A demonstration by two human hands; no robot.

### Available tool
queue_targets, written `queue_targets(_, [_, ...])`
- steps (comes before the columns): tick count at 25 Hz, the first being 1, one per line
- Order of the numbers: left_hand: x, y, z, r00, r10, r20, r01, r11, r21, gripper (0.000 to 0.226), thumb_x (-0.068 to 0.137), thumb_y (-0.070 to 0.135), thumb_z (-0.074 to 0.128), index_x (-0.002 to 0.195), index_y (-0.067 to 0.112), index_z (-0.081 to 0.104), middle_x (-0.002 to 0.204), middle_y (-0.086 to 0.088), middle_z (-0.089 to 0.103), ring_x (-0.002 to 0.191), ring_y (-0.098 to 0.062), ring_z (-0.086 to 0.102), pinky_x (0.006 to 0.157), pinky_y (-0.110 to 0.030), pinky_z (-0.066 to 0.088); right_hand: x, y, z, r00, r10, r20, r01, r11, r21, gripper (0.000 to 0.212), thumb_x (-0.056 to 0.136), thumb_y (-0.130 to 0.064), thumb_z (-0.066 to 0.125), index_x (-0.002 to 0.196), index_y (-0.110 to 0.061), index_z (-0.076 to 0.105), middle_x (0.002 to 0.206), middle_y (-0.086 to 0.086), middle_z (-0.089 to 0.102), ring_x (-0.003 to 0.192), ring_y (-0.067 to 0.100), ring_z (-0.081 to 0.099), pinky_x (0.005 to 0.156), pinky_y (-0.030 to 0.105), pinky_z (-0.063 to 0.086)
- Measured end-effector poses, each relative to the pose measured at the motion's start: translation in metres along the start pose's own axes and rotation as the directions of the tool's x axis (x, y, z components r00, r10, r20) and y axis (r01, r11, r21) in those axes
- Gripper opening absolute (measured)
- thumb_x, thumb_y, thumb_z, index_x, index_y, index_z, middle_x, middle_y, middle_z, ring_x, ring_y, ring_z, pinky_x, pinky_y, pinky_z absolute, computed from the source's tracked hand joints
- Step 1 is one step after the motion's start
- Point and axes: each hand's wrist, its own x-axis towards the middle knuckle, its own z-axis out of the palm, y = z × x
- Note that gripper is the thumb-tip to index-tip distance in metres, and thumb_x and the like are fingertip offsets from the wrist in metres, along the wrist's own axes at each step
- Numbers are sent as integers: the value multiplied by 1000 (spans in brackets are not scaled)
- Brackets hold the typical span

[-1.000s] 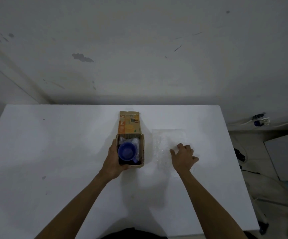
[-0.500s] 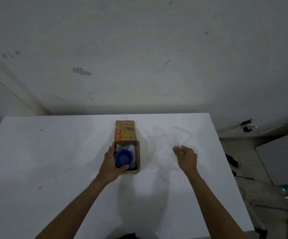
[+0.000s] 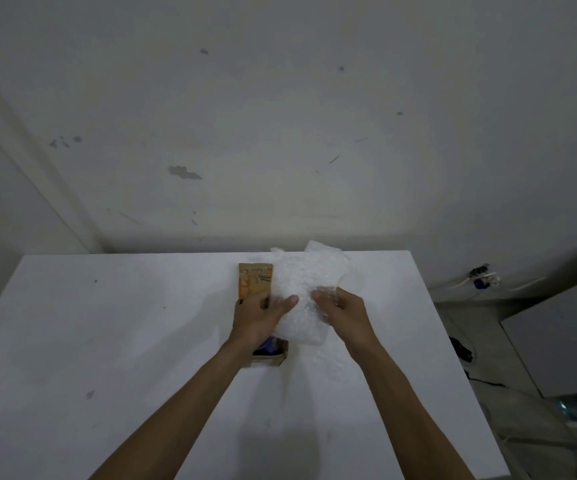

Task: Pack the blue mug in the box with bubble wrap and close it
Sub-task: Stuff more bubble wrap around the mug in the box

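The right hand (image 3: 344, 311) has its fingers curled into the near part of a sheet of bubble wrap (image 3: 306, 289), gripping it off the surface (image 3: 107, 341). The left hand (image 3: 259, 318) lies over the open top of the cardboard box (image 3: 269, 356), fingers fairly straight, thumb against the left edge of the sheet; whether it pinches the sheet cannot be told. The sheet stands up loosely, its far end drooping beside the raised box flap (image 3: 255, 280). Of the blue mug (image 3: 269, 344) only a sliver shows under the left wrist, inside the box, which stands on the surface near its far edge. Risks, as judged: the sheet is limp and larger than the opening, so it may bunch above the rim and keep the flap from closing. Pushing it in with one hand could tip the light box or shift the mug against the wall unpadded. The left hand covering the opening blocks the way in.
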Motion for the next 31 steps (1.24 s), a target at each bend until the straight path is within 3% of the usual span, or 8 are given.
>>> queue_targets(3, [-5,1,-15,999,5,37,0,990,-138,23,79,16,79,101,17,72,105,-2,74,96,-18,71,77,-27,59,-2,-12,11,995,69,66,-77,988,132,37,84,-31,79,116,-21,67,109,5,76,102,21,72,87,38,60])
queue_targets(6, [-9,4,-34,992,-23,121,45,983,-180,29,81,12,77,110,13,71,110,-4,74,104,-22,70,85,-30,58,2,-24,17,984,123,127,-150,963,224,63,73,-33,88,129,-31,59,118,7,73,108,23,70,95,46,55])
queue_targets(12, [-14,8,-56,972,27,234,3,992,-129,37,88,1,66,123,11,65,117,-5,72,110,-20,68,99,-40,53,-4,-47,41,970,33,239,-102,954,282,38,84,-9,78,120,-6,67,116,15,73,107,33,70,93,50,56])
queue_targets(20, [-21,8,-61,981,17,196,10,991,-135,26,93,24,63,116,13,68,111,1,73,104,-18,68,84,-28,59,-7,-55,48,983,70,169,-104,975,198,23,89,-19,74,112,-14,73,111,9,75,99,24,73,84,38,60])
queue_targets(23, [-20,9,-65,981,3,195,19,994,-110,29,93,28,63,118,12,68,114,-1,72,105,-20,67,88,-37,59,-11,-54,42,975,36,218,-66,989,130,24,91,-15,72,115,-14,72,114,10,74,106,26,71,85,34,60])
queue_targets(26, [-15,11,-68,979,-8,202,35,991,-129,25,96,22,60,115,9,68,110,-5,71,99,-21,68,76,-36,62,-15,-54,34,934,-87,345,75,996,48,25,95,-7,64,119,-9,71,121,6,72,112,23,68,91,35,58])
queue_targets(29, [-11,14,-74,981,7,194,24,988,-154,13,94,4,59,94,11,70,82,2,75,75,-13,70,61,-24,58,-16,-52,29,885,-112,452,153,987,-54,27,93,10,58,109,-3,75,132,0,66,120,13,62,90,32,58])
queue_targets(31, [-7,15,-76,980,-1,197,37,983,-179,11,92,7,63,83,10,68,66,7,72,72,-19,64,63,-23,54,-14,-50,27,877,-130,463,207,971,-118,26,93,11,58,105,-2,77,131,3,66,119,17,62,91,33,58])
